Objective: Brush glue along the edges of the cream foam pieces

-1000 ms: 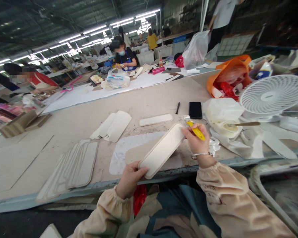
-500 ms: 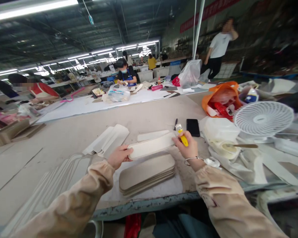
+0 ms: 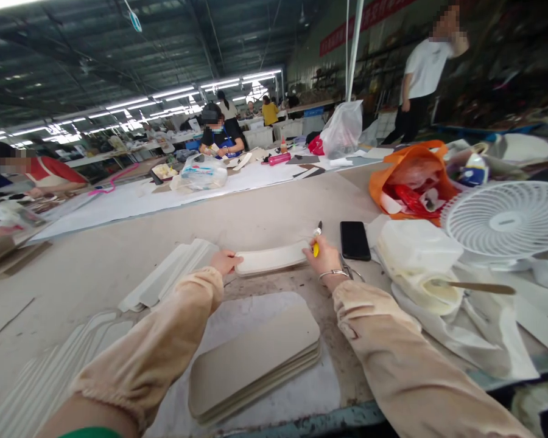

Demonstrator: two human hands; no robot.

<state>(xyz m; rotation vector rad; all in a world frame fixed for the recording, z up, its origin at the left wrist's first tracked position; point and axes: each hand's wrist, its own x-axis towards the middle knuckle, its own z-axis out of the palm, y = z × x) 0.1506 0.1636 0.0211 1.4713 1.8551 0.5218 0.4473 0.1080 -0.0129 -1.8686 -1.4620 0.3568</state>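
My left hand (image 3: 226, 261) pinches the left end of a long cream strip with rounded corners (image 3: 271, 259). At its other end my right hand (image 3: 325, 257) grips the strip and also has a small yellow-handled tool (image 3: 316, 249) in the palm; its working end is unclear. The strip is held slightly bowed, low over the far part of the work area. Nearer to me, a stack of similar rounded pieces (image 3: 260, 356) lies on a white sheet (image 3: 319, 371). Beside my left forearm are loose white strips (image 3: 164, 274).
More overlapping strips (image 3: 68, 353) lie at the near left. To the right are a black phone (image 3: 355, 239), a white tub (image 3: 420, 243) with a wooden-handled spreader (image 3: 479, 287), a white fan (image 3: 506, 222) and an orange bag (image 3: 383, 188). Co-workers are beyond the table.
Both hands have moved the strip away from me, beyond the stack. It now bows more. The short strip that lay behind it no longer shows separately. The camera view has shifted.
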